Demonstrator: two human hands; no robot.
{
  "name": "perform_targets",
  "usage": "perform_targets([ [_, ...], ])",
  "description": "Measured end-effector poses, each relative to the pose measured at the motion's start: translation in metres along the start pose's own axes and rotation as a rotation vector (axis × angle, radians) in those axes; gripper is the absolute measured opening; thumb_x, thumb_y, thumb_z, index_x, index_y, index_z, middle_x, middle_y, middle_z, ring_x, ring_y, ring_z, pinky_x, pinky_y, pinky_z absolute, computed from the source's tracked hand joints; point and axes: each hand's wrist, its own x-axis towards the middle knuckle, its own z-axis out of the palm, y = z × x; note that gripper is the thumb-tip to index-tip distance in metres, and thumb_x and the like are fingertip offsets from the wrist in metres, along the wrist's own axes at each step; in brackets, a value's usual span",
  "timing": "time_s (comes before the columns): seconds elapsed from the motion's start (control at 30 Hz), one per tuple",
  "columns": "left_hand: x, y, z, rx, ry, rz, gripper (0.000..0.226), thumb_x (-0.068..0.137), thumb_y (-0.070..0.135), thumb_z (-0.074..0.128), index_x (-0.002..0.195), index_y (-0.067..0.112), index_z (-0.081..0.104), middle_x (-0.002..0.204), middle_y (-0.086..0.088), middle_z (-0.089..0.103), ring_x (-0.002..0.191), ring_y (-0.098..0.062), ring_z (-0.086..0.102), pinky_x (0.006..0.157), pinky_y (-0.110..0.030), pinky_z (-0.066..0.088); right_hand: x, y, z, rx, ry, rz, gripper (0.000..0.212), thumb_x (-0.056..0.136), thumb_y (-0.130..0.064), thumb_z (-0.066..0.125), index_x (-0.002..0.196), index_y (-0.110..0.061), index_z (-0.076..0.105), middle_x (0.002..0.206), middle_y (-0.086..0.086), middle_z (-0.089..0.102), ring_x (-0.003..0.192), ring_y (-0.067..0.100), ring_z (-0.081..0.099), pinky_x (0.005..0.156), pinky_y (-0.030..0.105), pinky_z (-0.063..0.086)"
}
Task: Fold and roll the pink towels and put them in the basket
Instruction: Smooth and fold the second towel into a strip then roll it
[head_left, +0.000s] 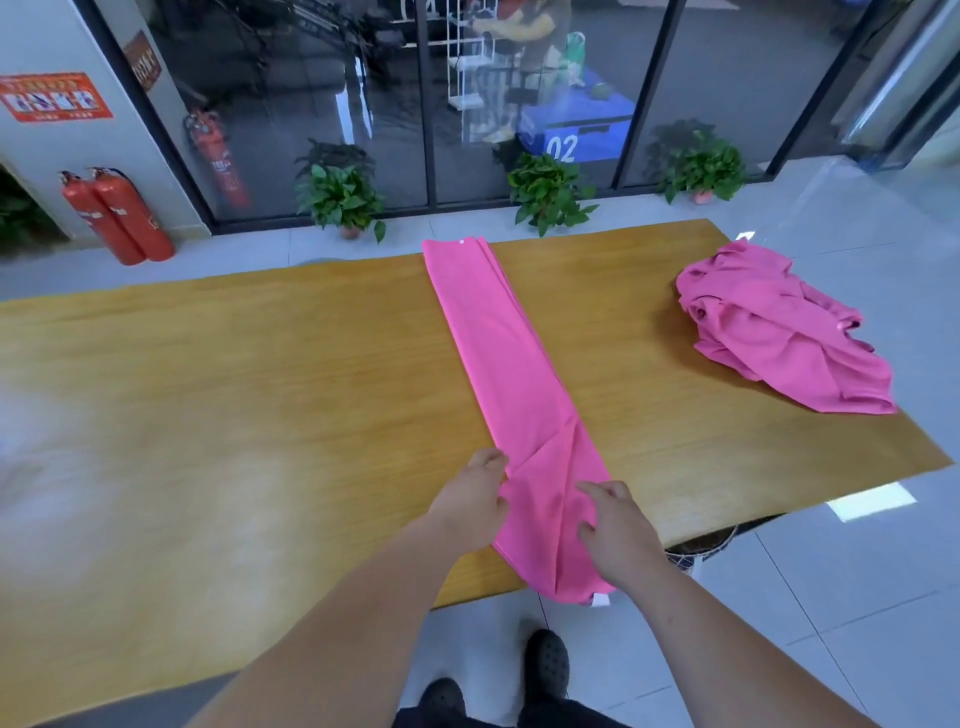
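A pink towel, folded into a long narrow strip, lies across the wooden table from the far edge to the near edge, where its end hangs slightly over. My left hand pinches the strip's left edge near the near end. My right hand rests on the strip's right side, fingers curled onto the cloth. A crumpled heap of pink towels sits at the table's right end. No basket is clearly in view.
Potted plants stand on the tiled floor beyond the table, in front of a glass wall. Red fire extinguishers stand at the far left. A wire object shows under the table's right near edge. My shoes are below.
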Motion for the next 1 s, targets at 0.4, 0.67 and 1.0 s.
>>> perform_targets([
  [0.4,-0.027,0.009,0.037,-0.065,0.075,-0.256,0.07,0.096,0.018,0.06,0.16,0.013,0.032,0.159,-0.01,0.042,0.147,-0.033,0.039,0.12,-0.041,0.032,-0.008,0.035,0.005,-0.052,-0.064,-0.174,0.06,0.099,-0.025,0.057,0.157,-0.028,0.04,0.149,-0.002,0.035,0.125,0.02,0.058,0.102,0.036,0.048],
  [0.67,-0.025,0.033,0.058,-0.132,0.235,-0.51,0.048,0.083,0.032,0.062,0.131,0.025,0.065,0.121,-0.005,0.069,0.115,-0.031,0.061,0.098,-0.044,0.053,-0.002,0.073,0.001,0.058,-0.082,-0.304,0.056,0.099,-0.023,0.059,0.153,-0.028,0.046,0.148,-0.005,0.04,0.11,0.018,0.064,0.1,0.036,0.049],
  [1.0,-0.032,0.075,0.088,-0.107,0.36,-0.534,0.019,0.096,0.025,0.056,0.114,0.021,0.055,0.104,0.0,0.054,0.094,-0.029,0.059,0.077,-0.037,0.045,0.009,0.113,-0.02,0.343,-0.075,-0.212,0.04,0.101,-0.018,0.061,0.141,-0.024,0.062,0.127,-0.003,0.065,0.102,0.015,0.065,0.094,0.037,0.055],
])
